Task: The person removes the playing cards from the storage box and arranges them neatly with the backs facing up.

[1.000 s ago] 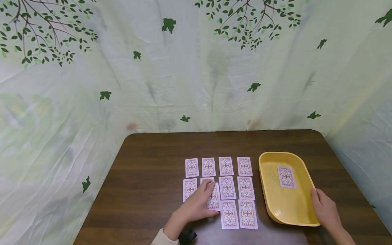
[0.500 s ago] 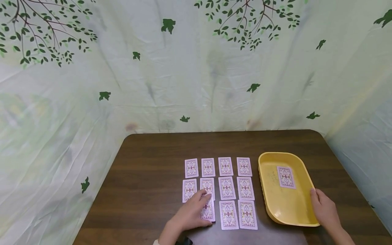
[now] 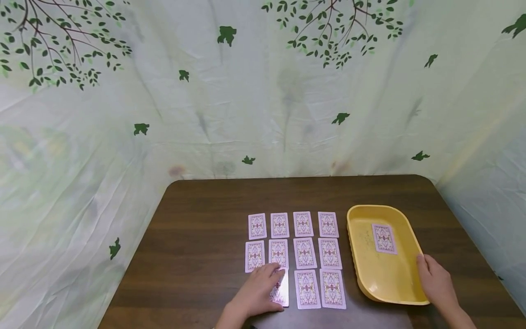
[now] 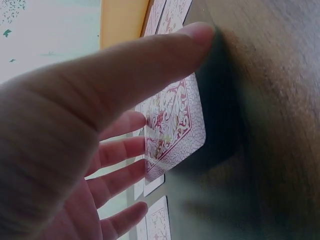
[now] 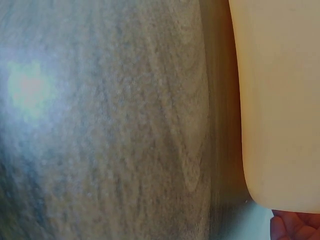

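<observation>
My left hand holds a patterned playing card at the near end of the card rows, thumb at one edge and fingertips at the other. In the left wrist view this card lies back up between thumb and fingers, slightly tilted, with a dark shadow beside it. Glare whitens its lower part in the head view. My right hand grips the right rim of a yellow tray, which has one card lying back up inside. Fingertips show below the tray's edge in the right wrist view.
Several matching cards lie back up in rows on the dark wooden table. Two cards of the nearest row lie just right of the held one. A leaf-printed curtain hangs behind the table.
My left hand has drawn the card toward me and slightly left, away from the second row, uncovering the card behind it. The right hand and tray have stayed put.
</observation>
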Demonstrator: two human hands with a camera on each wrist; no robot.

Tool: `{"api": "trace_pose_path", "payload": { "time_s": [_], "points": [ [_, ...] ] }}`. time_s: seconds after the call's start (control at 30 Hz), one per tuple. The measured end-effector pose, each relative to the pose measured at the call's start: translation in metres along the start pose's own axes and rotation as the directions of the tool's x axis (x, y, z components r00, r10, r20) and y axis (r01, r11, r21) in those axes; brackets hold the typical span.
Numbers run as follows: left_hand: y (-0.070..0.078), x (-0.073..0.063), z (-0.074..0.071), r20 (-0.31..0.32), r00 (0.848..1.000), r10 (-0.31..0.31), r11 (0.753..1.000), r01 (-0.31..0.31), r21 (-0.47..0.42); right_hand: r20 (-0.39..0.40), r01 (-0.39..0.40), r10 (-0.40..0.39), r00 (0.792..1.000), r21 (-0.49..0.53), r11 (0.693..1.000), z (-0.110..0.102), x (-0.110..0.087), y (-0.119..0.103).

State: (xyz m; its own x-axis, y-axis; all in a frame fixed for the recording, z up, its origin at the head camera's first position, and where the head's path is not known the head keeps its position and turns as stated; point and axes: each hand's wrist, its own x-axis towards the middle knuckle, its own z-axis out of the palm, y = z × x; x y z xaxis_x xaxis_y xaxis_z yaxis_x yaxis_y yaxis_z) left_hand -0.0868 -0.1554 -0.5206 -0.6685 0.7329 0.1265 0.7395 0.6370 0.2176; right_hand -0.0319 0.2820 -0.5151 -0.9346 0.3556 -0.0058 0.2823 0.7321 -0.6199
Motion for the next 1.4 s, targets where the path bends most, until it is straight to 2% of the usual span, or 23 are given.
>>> {"api": "trace_pose_path", "payload": {
  "time_s": [0.43,0.87,1.23,1.4],
  "points": [
    [0.001,-0.002,0.006,0.019,1.000,-0.005,1.000,0.004,0.020,0.011,-0.017,0.018,1.000,-0.004,1.000,-0.001,0.001,-0.002],
    [0.001,-0.005,0.009,-0.036,0.999,0.024,1.000,-0.023,0.011,-0.010,-0.004,0.004,1.000,-0.001,1.000,0.000,0.000,-0.002],
    [0.002,-0.009,0.010,-0.061,0.998,0.033,0.999,-0.034,-0.007,-0.043,0.017,-0.016,0.999,0.004,1.000,0.001,-0.001,-0.002],
    [0.002,-0.009,0.010,-0.062,0.997,0.039,0.999,-0.039,-0.001,-0.028,0.011,-0.011,1.000,0.007,1.000,0.000,-0.001,-0.002]
  ]
}}
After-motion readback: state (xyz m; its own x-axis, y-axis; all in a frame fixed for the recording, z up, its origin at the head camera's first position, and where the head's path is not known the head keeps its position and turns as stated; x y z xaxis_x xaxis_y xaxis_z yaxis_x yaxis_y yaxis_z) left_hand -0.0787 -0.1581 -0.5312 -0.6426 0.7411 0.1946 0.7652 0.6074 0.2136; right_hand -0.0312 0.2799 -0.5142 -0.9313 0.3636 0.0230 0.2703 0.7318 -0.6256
